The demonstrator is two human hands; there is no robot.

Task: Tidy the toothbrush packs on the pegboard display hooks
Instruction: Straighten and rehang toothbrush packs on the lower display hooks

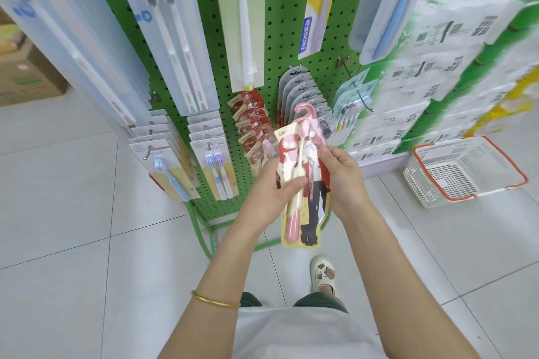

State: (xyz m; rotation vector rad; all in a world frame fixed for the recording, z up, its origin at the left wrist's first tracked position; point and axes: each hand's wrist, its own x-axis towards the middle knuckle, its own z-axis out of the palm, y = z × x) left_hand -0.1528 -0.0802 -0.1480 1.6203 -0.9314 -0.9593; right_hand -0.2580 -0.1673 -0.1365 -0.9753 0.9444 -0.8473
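Observation:
I hold a children's toothbrush pack (303, 213) with a pink hook tab and a pink-and-cream brush upright in front of the green pegboard (287, 23). My left hand (272, 192) grips its left edge, thumb across the front. My right hand (342, 181) pinches its right edge. Just behind it a row of red packs (250, 122) hangs on a hook. Grey packs (297, 87) hang to their right.
Long toothbrush packs (175, 38) hang higher on the board. Smaller white packs (210, 151) hang low at left, pale blue ones (350, 108) at right. Stacked tissue packs (437, 67) fill the right side. A white basket with an orange rim (466, 172) sits on the tiled floor.

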